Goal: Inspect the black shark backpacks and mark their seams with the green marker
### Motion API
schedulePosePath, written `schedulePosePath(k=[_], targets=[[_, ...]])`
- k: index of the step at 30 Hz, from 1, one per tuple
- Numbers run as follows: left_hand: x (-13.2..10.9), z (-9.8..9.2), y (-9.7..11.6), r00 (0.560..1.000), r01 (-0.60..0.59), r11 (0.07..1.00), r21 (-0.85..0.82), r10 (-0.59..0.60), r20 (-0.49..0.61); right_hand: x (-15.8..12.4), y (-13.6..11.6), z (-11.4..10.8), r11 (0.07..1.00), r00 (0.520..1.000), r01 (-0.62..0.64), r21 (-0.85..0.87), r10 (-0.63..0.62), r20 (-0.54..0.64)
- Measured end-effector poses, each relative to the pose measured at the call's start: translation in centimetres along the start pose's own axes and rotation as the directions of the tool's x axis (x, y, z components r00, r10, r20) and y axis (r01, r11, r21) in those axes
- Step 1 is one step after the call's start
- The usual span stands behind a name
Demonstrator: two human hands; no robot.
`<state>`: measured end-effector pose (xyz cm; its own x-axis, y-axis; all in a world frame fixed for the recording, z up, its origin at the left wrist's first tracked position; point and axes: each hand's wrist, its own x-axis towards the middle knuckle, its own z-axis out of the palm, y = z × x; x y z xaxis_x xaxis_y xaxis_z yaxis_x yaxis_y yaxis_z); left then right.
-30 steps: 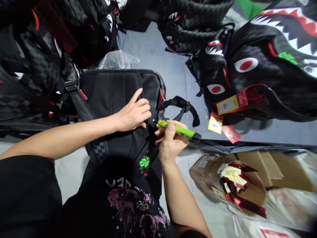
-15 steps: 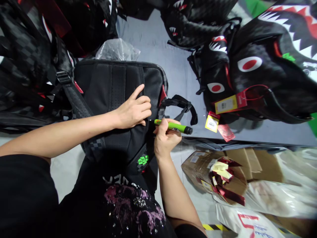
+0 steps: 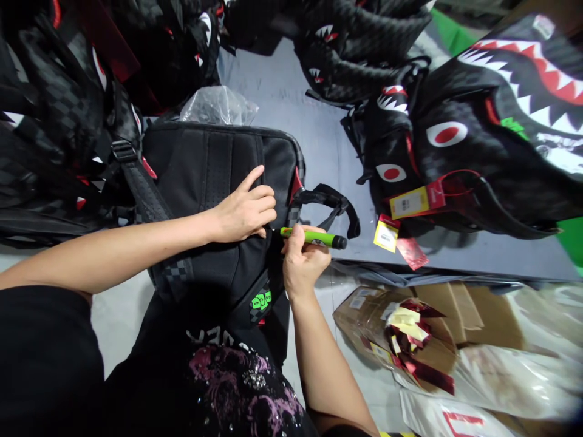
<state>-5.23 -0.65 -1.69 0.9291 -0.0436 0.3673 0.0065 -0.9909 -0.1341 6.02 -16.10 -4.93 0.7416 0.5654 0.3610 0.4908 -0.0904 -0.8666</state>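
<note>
Lime-green pen-shaped tool [image 3: 312, 237] in right hand [image 3: 304, 264], fingers pinching it; left hand [image 3: 243, 212] on black backpack [image 3: 186, 164], fingers spread. Clear plastic [image 3: 221, 106] far, shark-face backpack [image 3: 449, 109] right on bench [image 3: 268, 76], carton [image 3: 359, 311] near right.

I wear a black shirt [image 3: 146, 391] with short sleeves [image 3: 45, 358], one filling the lower left of the frame. At the bottom centre, it carries pale letters [image 3: 214, 335], a pink-purple print [image 3: 214, 371] and shiny stones [image 3: 255, 379].
</note>
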Motion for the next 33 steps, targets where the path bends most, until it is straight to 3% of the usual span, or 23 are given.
schedulePosePath(k=[16,33], targets=[[0.3,0.0,-0.1,0.998,-0.021,0.999,0.041,0.023,-0.050,0.4,0.3,-0.1,1.000,0.998,-0.025,0.014,0.025,0.058],[0.8,-1.2,0.1,1.000,-0.002,1.000,0.024,0.002,0.015,0.7,0.6,-0.4,0.998,0.997,0.018,0.063,-0.023,0.070]])
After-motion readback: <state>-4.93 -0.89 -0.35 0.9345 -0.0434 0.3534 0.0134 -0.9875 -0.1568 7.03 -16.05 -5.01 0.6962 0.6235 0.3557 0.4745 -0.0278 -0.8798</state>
